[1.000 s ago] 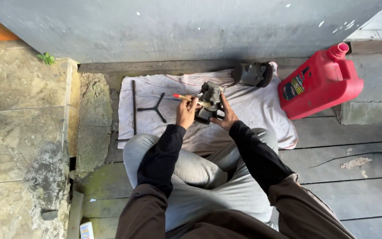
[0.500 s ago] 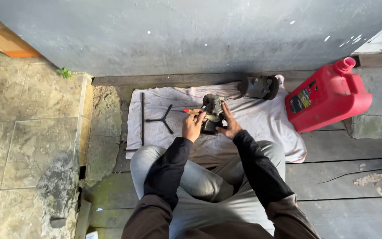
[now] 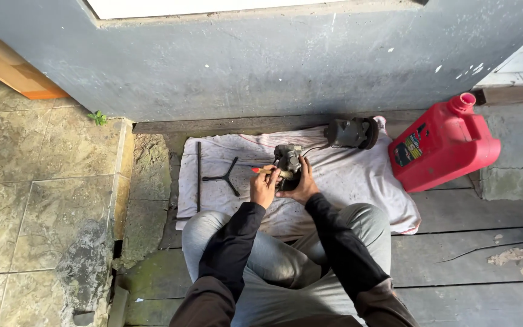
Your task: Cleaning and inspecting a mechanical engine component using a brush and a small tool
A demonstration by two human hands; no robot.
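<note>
Since the previous second the hold is unchanged: right hand [image 3: 301, 184] grips the carburetor [image 3: 287, 161] above the white cloth [image 3: 358, 181]; left hand [image 3: 264, 186] clamps a red-tipped tool [image 3: 267, 171] against it. Work continues.

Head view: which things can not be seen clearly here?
- Tool tip: hidden against the small engine part, held by the right hand.
- Left hand hides the red-ended tool handle.
- Red jug label: too small.
- Dark part on cloth: kind unclear.
</note>
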